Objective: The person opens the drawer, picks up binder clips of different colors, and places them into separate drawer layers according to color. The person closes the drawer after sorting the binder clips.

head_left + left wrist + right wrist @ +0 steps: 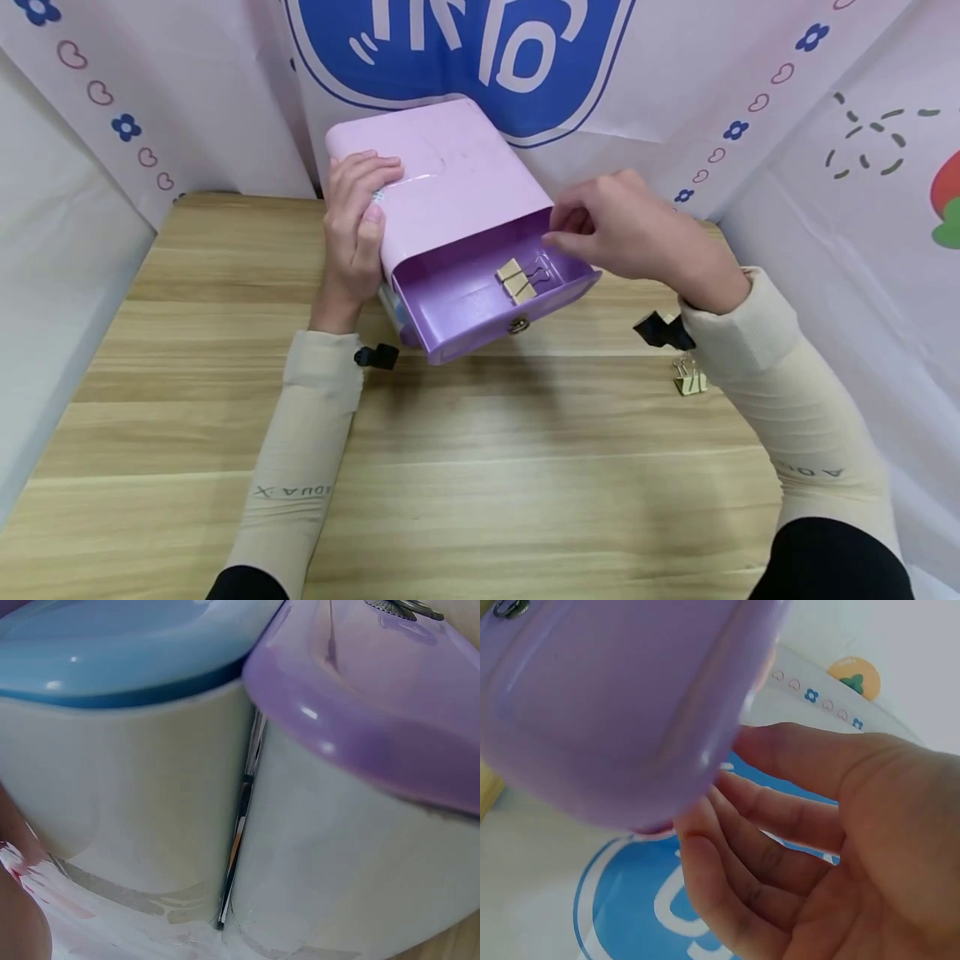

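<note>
A pink-topped drawer box [450, 183] stands at the back of the table, its purple drawer [457, 304] pulled out. Gold binder clips [517, 281] lie inside the drawer, toward its right side; whether one or two, I cannot tell. My left hand [356, 217] rests over the left part of the pink top, fingers and thumb lying on it. Over the drawer's right end is my right hand [622, 229], thumb and forefinger close together with nothing visible between them. In the right wrist view the drawer front hides its fingertips.
Another gold binder clip [690, 379] lies on the wooden table [525, 475], near the right wrist. A printed white cloth [660, 75] hangs right behind the box. In the left wrist view, blue [135, 652] and purple drawer fronts [360, 720] sit side by side.
</note>
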The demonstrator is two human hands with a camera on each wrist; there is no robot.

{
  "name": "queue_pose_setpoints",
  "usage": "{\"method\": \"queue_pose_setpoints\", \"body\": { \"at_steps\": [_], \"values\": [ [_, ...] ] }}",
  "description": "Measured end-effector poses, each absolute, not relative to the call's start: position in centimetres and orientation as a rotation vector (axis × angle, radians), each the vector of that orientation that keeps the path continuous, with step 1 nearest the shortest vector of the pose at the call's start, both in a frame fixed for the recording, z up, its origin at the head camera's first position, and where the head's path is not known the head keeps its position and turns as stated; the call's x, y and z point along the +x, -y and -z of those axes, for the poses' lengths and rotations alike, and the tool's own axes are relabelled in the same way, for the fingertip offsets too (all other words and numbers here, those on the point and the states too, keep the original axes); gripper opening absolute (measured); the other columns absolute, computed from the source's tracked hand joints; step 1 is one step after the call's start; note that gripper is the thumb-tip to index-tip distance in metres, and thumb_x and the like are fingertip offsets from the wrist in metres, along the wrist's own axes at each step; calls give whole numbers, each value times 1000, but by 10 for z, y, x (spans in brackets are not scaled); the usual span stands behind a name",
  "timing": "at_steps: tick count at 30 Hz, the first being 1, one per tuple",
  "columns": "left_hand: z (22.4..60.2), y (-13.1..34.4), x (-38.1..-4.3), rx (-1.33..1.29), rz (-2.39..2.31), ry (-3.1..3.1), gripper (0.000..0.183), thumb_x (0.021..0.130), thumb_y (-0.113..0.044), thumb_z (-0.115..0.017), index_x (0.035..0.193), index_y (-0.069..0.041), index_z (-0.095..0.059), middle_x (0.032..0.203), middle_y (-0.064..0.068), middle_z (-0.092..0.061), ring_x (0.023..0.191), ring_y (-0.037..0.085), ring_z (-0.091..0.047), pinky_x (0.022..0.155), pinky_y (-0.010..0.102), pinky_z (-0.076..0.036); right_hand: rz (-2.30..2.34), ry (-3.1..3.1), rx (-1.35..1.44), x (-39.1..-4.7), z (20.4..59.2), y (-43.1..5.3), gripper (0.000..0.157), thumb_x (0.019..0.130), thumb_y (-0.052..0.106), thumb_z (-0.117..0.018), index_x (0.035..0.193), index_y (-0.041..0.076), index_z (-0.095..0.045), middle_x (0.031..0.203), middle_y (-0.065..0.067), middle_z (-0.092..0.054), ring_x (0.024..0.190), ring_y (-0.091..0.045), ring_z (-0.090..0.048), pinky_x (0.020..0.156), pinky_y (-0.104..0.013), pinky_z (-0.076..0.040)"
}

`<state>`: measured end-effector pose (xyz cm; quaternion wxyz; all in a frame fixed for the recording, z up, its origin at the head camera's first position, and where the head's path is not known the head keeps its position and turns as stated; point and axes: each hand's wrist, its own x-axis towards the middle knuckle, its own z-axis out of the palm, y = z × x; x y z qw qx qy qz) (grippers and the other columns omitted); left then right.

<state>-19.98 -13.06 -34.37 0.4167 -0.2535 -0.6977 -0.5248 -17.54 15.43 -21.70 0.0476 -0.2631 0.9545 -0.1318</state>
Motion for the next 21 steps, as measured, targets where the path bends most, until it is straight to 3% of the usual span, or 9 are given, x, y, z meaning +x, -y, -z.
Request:
{"method": "queue_pose_setpoints", "body": {
  "at_steps": [3,12,21],
  "values": [
    [344,131,-200,-635,1317,1753,54,88,-19,-36,116,13,-69,124,33,-69,130,51,-54,133,50,-12,432,-2930,-786,-172,211,-163,12,97,21,-73,98,11,-80,92,-5,-81,82,-16,-74,79,-36,-60],
    [343,132,-200,-635,1320,1755,54,88,-18,-36,116,14,-69,124,33,-69,130,51,-54,134,49,-11,446,-3012,-713,-165,206,-197,13,97,23,-75,97,11,-80,87,-4,-79,77,-14,-70,68,-16,-52],
    [344,131,-201,-639,1315,1752,54,88,-19,-36,115,13,-70,123,33,-69,129,51,-54,133,50,-12,374,-3055,-612,-161,215,-236,15,97,23,-73,99,9,-79,86,-4,-78,75,-15,-67,65,-18,-50]
  ]
}}
